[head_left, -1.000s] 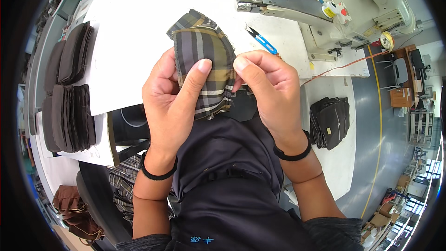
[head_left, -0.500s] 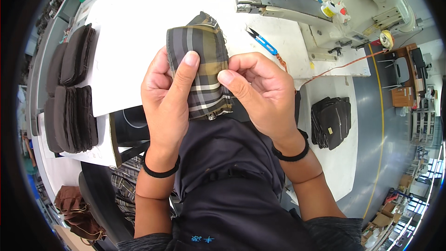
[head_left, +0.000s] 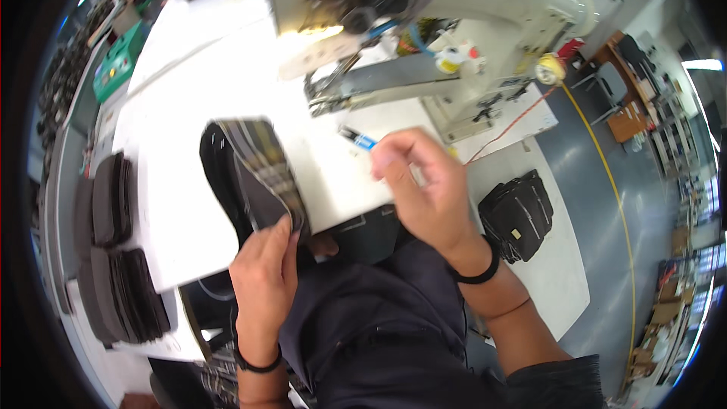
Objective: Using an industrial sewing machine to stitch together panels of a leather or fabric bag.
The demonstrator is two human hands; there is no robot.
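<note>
A dark fabric piece with a plaid side in grey, olive and white (head_left: 269, 159) stands folded above the white table. My left hand (head_left: 263, 269) is closed on its lower edge, thumb and fingers pressed together. To its right, my right hand (head_left: 428, 189) is raised, fingers curled and smeared by motion. Close by the right fingertips are blue thread snips (head_left: 359, 138), blades pointing away to the upper left. The hand covers the rear part of the snips, so whether it grips them is hidden.
A sewing machine (head_left: 485, 23) takes up the upper right, its arm near the snips. Stacks of dark fabric pieces (head_left: 125, 288) stand at left. More dark pieces (head_left: 519, 216) lie on the right-hand surface. A green box (head_left: 121, 60) sits at far left.
My right hand has left the fabric's right edge and moved to the snips. My left hand has lowered and now grips the fabric's lower edge; the piece is turned, showing its dark side. The view has shifted.
</note>
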